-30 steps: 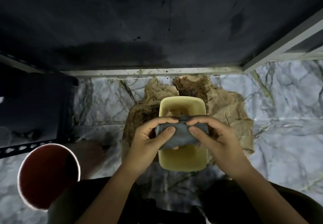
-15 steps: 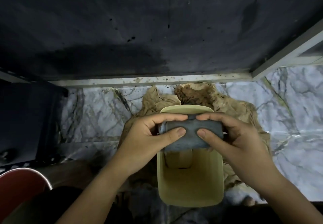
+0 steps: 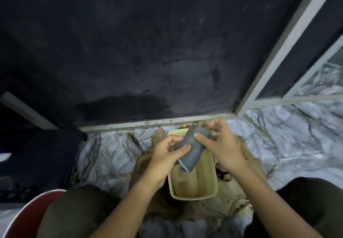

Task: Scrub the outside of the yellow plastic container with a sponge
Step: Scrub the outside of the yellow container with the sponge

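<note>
The yellow plastic container [image 3: 207, 178] sits open side up on crumpled brown paper [image 3: 213, 210] on the marble floor. A grey sponge [image 3: 193, 150], folded and tilted, hangs over the container's far half. My left hand [image 3: 167, 156] grips the sponge's left side between thumb and fingers. My right hand [image 3: 220, 145] presses its thumb on the sponge's upper right part, its fingers curled above. The container's far rim [image 3: 176, 132] shows behind the sponge.
A dark wall [image 3: 148, 52] with a grey sill rises just beyond the container. A window frame [image 3: 278, 52] runs up on the right. A red bowl [image 3: 22, 219] lies at lower left beside my knee. A dark object stands at left.
The sponge has turned from lying level across the container to a steep tilt, its lower end pointing into the container. The camera view has shifted up and back.
</note>
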